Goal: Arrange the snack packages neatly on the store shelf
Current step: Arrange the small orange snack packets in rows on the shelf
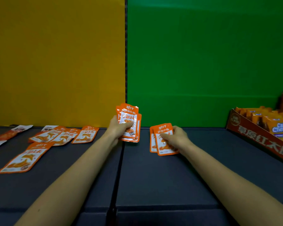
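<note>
Our left hand (119,128) is raised above the shelf (153,176), a little to 11 o'clock of the middle. Its grip is closed around a bundle of packages (129,118), orange and white, slightly fanned. The bundle stands upright, with its long axis from 6 to 12 o'clock and the printed top toward 12.

At 3 o'clock of it, our right hand (176,137) grasps a pair of packages (160,144), with the thumb on the front face. The pair is low over the dark shelf; we cannot tell whether it touches it. Its long axis also runs nearly from 6 to 12 o'clock, top away from us.

At 9 o'clock, well apart from the hands, loose packages (23,159) of the same kind lie flat on the shelf. The nearest one points between 1 and 2 o'clock; the others behind it partly overlap.

At 3 o'clock, near the edge, an orange display box (260,139) holds other snacks. Behind the shelf stand a yellow panel (55,54) and a green panel (203,54).
</note>
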`<state>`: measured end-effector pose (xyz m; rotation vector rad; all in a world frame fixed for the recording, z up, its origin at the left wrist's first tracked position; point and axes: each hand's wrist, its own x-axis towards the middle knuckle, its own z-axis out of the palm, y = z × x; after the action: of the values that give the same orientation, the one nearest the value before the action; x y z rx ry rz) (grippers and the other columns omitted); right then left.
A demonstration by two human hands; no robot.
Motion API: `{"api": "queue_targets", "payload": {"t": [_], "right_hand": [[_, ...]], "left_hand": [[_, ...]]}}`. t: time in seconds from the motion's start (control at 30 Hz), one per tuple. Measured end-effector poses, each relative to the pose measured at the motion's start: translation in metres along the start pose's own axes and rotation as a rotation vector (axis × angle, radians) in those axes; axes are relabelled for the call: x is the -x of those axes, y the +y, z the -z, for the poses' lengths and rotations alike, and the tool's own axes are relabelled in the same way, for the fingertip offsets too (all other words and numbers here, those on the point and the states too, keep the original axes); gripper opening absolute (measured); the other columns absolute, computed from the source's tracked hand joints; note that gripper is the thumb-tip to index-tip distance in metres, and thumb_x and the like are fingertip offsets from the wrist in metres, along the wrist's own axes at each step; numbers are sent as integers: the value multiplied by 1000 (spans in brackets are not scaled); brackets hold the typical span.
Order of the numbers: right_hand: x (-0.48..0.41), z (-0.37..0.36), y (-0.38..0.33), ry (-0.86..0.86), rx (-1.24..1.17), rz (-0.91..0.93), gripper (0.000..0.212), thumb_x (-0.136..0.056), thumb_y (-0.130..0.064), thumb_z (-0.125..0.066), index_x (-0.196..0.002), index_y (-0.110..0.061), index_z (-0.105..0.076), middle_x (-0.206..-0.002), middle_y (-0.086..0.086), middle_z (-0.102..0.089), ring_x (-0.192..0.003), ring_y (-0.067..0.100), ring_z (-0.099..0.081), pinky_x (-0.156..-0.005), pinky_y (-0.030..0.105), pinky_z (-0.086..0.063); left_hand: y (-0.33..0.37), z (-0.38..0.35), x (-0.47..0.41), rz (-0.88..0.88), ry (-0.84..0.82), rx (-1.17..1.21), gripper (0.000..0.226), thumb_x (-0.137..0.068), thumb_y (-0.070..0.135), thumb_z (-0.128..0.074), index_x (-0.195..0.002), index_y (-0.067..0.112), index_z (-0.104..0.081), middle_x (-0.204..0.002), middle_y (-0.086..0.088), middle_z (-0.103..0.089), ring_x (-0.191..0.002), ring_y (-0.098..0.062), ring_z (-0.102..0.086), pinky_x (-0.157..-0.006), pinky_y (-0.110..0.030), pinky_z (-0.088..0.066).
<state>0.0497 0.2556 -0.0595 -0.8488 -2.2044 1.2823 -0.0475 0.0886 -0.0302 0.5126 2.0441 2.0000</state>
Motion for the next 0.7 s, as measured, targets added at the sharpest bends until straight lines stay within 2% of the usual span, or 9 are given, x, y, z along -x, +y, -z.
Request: {"api": "queue_targets", "payload": {"t": [0.17, 0.33, 0.47, 0.57, 0.63, 0.7], "right_hand": [[-27, -27, -6, 26, 35, 0, 28, -81, -24, -68, -106, -13, -62, -116, 9, -66, -107, 27, -62, -96, 38, -48], [-41, -47, -11, 69, 81, -31, 32, -84, -30, -65, -108, -9, -61, -117, 9, -64, -107, 28, -60, -82, 30, -45], [-44, -54, -9, 78, 144, -8, 37, -85, -33, -63, -111, -8, -56, -118, 11, -61, -109, 29, -57, -80, 30, -42], [-45, -55, -5, 75, 175, 39, 39, -83, -36, -64, -110, -9, -57, -115, 9, -63, -109, 27, -58, -88, 32, -47], [-45, -56, -3, 84, 180, 65, 39, -81, -39, -65, -108, -13, -60, -113, 7, -64, -107, 26, -59, -94, 40, -47], [-44, -54, -3, 52, 108, 59, 31, -80, -39, -66, -101, -17, -61, -108, 3, -67, -102, 24, -63, -93, 40, -49]], "left_hand": [[-8, 13, -16, -30, 148, 11, 43, -83, 6, -65, -123, 3, -48, -119, -17, -62, -89, -25, -60, -76, -36, -47], [-12, 19, -27, -62, 227, -20, 44, -84, 10, -65, -123, 7, -47, -118, -16, -62, -87, -23, -60, -73, -36, -46], [-17, 19, -31, -65, 228, -43, 44, -83, 13, -66, -123, 8, -46, -117, -15, -62, -86, -23, -60, -73, -37, -48], [-20, 20, -32, -53, 214, -60, 43, -83, 13, -67, -122, 9, -46, -116, -14, -62, -87, -24, -61, -77, -39, -49], [-22, 19, -32, -49, 199, -76, 43, -83, 13, -66, -122, 10, -47, -116, -14, -62, -88, -25, -61, -77, -39, -49], [-23, 18, -31, -49, 195, -83, 43, -84, 13, -66, -122, 10, -47, -114, -12, -62, -87, -25, -61, -76, -39, -49]]}}
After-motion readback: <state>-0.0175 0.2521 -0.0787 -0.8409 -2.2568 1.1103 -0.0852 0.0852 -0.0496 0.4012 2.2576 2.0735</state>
